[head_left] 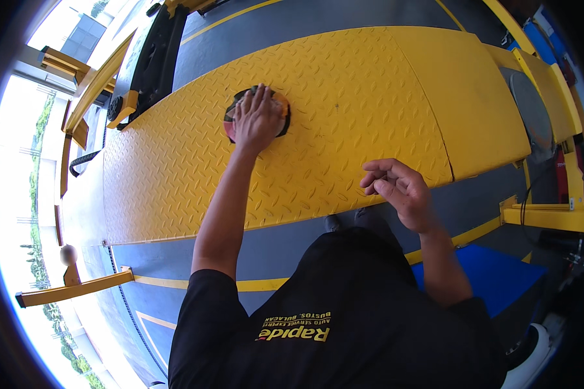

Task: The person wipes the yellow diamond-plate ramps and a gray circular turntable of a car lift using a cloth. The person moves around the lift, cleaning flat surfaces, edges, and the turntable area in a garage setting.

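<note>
The left hand (pixel 259 123) hides the middle of a round, dark-edged cloth (pixel 230 128), leaving only its rim to be seen, so its full pattern is hard to make out. The cloth lies directly under that hand, which is laid flat with fingers extended, on the yellow platform (pixel 331 139). Well apart, the right hand (pixel 401 191) is loosely curled; its palm is hidden, so I cannot tell whether it holds anything.
</note>
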Demonstrator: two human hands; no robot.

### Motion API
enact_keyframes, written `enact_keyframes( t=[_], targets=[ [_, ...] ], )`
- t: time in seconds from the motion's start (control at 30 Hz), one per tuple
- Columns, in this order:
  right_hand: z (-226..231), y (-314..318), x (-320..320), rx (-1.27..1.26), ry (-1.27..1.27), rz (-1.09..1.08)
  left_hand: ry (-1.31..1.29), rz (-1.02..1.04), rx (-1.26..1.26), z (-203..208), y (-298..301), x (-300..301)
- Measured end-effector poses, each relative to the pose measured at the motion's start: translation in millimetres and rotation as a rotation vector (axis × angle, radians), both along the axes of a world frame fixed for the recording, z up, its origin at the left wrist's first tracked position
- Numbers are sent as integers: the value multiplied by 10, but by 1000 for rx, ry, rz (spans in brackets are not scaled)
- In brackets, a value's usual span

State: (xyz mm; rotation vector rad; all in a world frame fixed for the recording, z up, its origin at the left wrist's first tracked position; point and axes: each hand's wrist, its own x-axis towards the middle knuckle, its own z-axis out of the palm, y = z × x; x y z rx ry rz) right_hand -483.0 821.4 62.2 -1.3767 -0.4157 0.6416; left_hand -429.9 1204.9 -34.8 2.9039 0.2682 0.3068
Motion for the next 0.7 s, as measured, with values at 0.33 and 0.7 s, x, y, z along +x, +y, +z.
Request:
enact_keyframes(
  t=[0.33,0.7],
  targets=[
    [-607,258,1813,-539,-796,-353,-153,-358,-872,205,-2047,1083],
    [-938,-287,3067,-1059,-1229,-3,-259,330,-286,366,-552,-2065]
  ],
)
